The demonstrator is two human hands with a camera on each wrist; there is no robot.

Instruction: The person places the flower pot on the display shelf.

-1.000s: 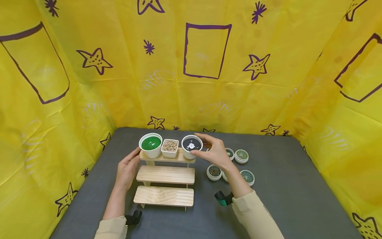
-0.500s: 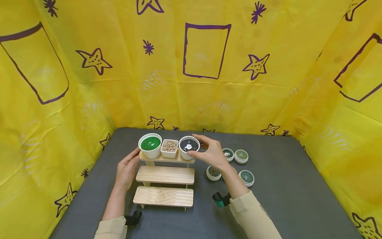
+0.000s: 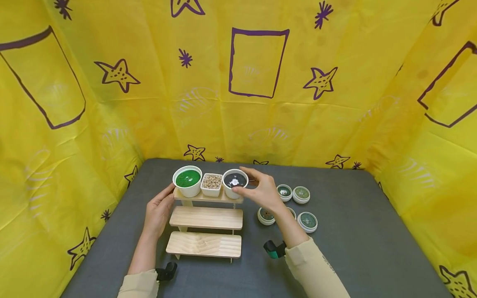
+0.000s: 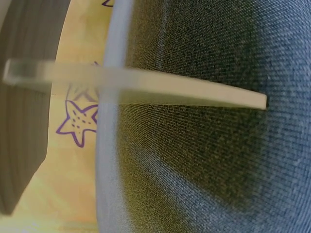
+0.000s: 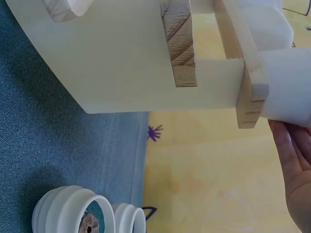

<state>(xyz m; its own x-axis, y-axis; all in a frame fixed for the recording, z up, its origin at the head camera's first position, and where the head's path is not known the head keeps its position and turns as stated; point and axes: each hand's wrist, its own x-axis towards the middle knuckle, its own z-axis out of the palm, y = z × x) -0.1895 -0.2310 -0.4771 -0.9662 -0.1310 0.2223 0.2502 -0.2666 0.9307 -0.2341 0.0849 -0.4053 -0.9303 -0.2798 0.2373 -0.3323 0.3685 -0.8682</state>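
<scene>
A three-step wooden stand [image 3: 206, 217] carries a row of containers on its top shelf. At the left is a white cup of shiny green stuff [image 3: 188, 181]; a square white bowl of beige grains [image 3: 211, 185] sits in the middle. My right hand [image 3: 262, 191] pinches the rim and side of a white cup with dark contents and white flecks [image 3: 234, 186], at the shelf's right end. In the right wrist view that white cup [image 5: 287, 92] stands at the shelf's edge, fingers [image 5: 286, 150] along its side. My left hand [image 3: 159, 212], fingers extended, touches the shelf's left end beside the green-filled cup.
Several small round white jars with greenish contents, such as this jar [image 3: 301, 194], stand on the dark cloth-covered table [image 3: 357, 231] right of the stand, partly behind the right forearm. Yellow printed fabric [image 3: 208, 116] walls the back and sides.
My right hand has shifted slightly left with the dark-filled cup, bringing it up close to the square bowl. The left hand stays at the shelf's left end.
</scene>
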